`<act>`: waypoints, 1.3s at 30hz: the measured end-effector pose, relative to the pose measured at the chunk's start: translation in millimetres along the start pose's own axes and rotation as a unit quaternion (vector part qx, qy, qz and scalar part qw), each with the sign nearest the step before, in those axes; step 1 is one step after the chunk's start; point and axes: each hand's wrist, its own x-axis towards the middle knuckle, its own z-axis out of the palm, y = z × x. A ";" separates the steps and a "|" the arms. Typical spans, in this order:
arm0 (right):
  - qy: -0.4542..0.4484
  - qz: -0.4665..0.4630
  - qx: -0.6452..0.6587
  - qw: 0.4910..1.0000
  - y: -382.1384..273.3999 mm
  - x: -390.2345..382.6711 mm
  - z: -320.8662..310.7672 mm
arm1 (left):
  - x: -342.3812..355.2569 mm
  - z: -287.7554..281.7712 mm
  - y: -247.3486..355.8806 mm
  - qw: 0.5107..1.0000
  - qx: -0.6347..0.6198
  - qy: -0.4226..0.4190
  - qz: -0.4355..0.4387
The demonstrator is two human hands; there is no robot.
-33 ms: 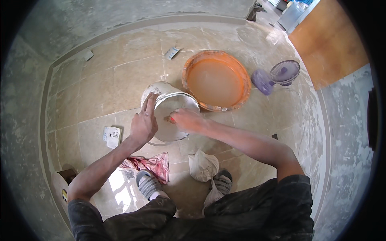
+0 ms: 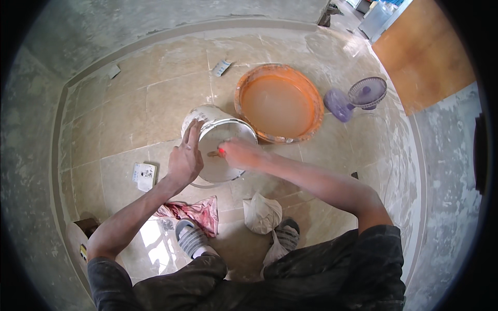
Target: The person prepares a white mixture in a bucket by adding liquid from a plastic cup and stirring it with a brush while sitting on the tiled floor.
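White bucket: left hand at rim, right hand above; wide floor leftward.

1. The bucket stands mid-floor; the left hand lies on its left rim, the right hand at its mouth with the tool.
2. The basin sits just behind the bucket, to the right.
3. The fan stands right of the basin, toward the floor's right edge.
4. The carton lies left of the bucket.
5. Before the bucket lie the cloth, left, and the bag, right.
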 end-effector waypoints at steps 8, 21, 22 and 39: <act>-0.016 0.047 -0.022 0.999 16.5 0.9 -14.1 | 2.6 -0.5 6.0 1.000 0.000 -0.015 -0.010; -0.141 0.071 0.038 0.987 -48.9 -29.2 -118.5 | 1.6 -3.7 1.5 1.000 0.001 -0.010 -0.026; -0.154 0.078 0.029 0.985 -44.0 -29.5 -107.9 | 1.5 -4.6 2.3 1.000 0.003 -0.011 -0.026; -0.161 0.069 0.043 0.984 -42.1 -31.7 -123.6 | 3.1 -4.9 1.0 1.000 -0.003 0.006 -0.030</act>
